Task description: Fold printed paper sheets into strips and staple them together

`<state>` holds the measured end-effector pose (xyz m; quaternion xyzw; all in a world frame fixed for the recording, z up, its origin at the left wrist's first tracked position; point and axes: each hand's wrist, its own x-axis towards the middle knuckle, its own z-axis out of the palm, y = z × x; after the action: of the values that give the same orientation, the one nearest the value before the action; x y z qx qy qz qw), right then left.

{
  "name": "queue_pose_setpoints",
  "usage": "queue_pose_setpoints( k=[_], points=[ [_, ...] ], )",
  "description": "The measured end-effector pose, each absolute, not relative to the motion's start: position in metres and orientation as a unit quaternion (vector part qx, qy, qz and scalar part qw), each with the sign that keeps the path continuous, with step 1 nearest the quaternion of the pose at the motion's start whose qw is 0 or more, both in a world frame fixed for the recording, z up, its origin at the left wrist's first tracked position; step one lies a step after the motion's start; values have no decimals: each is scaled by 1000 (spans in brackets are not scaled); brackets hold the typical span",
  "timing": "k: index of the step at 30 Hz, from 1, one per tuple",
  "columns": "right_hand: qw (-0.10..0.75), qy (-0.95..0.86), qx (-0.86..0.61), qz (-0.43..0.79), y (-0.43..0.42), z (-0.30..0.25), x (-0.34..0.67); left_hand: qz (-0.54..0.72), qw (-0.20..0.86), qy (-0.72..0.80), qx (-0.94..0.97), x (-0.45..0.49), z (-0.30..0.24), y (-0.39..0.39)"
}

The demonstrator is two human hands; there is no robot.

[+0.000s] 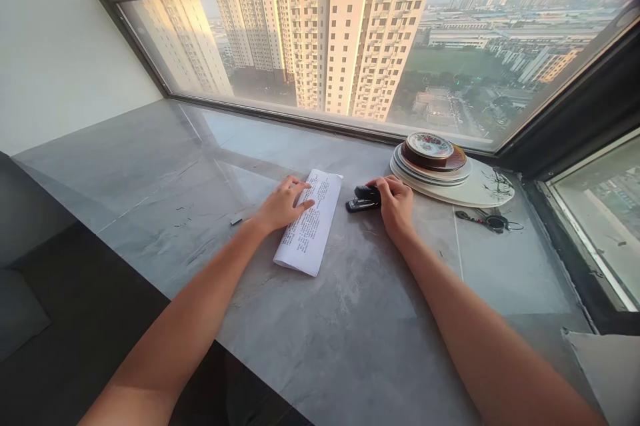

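Left hand (pixel 283 206) presses flat on the folded paper (pixel 309 223), right hand (pixel 395 203) grips the stapler (pixel 363 199) — which probably needs lifting to the paper's edge.

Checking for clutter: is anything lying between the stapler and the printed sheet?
Nothing visible: only bare grey countertop separates the stapler, held by the right hand, from the printed sheet beneath the left hand.

Right hand (pixel 396 205) on stapler (pixel 363 199) beside paper (pixel 310 221)
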<state>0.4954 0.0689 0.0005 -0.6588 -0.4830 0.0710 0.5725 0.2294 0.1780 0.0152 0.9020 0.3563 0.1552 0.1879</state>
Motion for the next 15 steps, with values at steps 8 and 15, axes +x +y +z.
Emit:
queue_pose_setpoints(
  k=[8,15],
  points=[
    [561,-503,-648,105,67,2,492,118,218,388,888,234,17,170],
    [556,-500,-655,109,68,2,492,138,286,417,852,235,19,173]
  ],
)
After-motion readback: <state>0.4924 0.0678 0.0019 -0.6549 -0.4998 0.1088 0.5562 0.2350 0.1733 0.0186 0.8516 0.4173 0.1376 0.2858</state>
